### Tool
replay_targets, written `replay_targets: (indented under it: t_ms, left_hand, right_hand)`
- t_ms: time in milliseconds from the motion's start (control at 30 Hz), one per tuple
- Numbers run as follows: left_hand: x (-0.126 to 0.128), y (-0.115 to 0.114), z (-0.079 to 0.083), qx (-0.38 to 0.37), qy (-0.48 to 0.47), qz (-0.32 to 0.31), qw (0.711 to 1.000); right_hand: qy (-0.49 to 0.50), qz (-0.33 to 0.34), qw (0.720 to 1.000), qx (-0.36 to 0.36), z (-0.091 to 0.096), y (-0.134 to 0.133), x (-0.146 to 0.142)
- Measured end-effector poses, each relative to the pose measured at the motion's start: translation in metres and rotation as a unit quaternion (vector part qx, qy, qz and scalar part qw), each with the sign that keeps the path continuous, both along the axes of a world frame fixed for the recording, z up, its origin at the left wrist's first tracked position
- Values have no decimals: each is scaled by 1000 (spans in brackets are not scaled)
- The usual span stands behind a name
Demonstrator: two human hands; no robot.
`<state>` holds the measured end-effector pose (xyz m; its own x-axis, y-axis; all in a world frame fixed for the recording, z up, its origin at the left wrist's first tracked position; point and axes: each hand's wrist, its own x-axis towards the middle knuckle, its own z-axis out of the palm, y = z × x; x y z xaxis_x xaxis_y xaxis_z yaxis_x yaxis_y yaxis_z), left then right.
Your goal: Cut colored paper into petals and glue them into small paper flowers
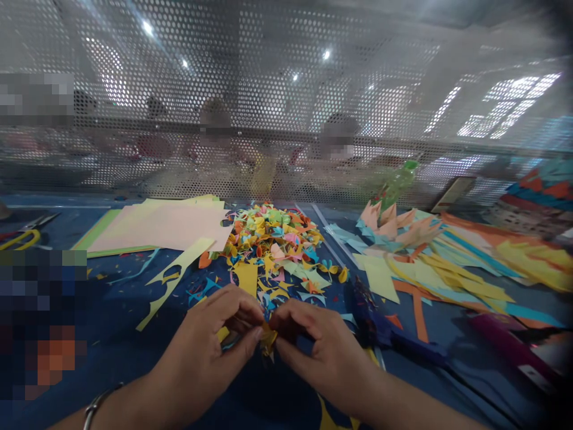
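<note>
My left hand (pixel 224 337) and my right hand (pixel 316 340) meet low in the middle of the view, fingertips pinched together. Between them is a small yellow folded paper piece (pixel 268 339), partly covered by the fingers. Just beyond my hands lies a heap of small coloured paper pieces (pixel 273 233), orange, yellow, green and blue. A yellow paper strip (pixel 246 278) sticks out above my left fingers. To the right of my right hand rests a dark blue hot glue gun (pixel 380 328) with a black cord.
Stacked paper sheets (pixel 156 227) lie at the left, near yellow-handled scissors (pixel 22 239). Paper strips (pixel 461 275), pointed folded paper (pixel 394 224), a green-capped bottle (pixel 400 179) and a purple object (pixel 510 346) are at the right. A perforated metal screen (pixel 268 71) stands behind; people sit beyond it.
</note>
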<state>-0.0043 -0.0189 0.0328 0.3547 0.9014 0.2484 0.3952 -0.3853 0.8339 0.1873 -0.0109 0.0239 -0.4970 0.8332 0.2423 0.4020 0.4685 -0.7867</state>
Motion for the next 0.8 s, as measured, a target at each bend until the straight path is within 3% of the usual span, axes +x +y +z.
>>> replay_targets:
  t_ms: [233, 800]
  left_hand:
    - [-4, -5, 1, 95, 81, -39, 991]
    - [-6, -6, 2, 180, 225, -73, 955]
  right_hand:
    - [-5, 3, 1000, -19, 0, 2, 0]
    - [-2, -21, 1000, -19, 0, 1, -2]
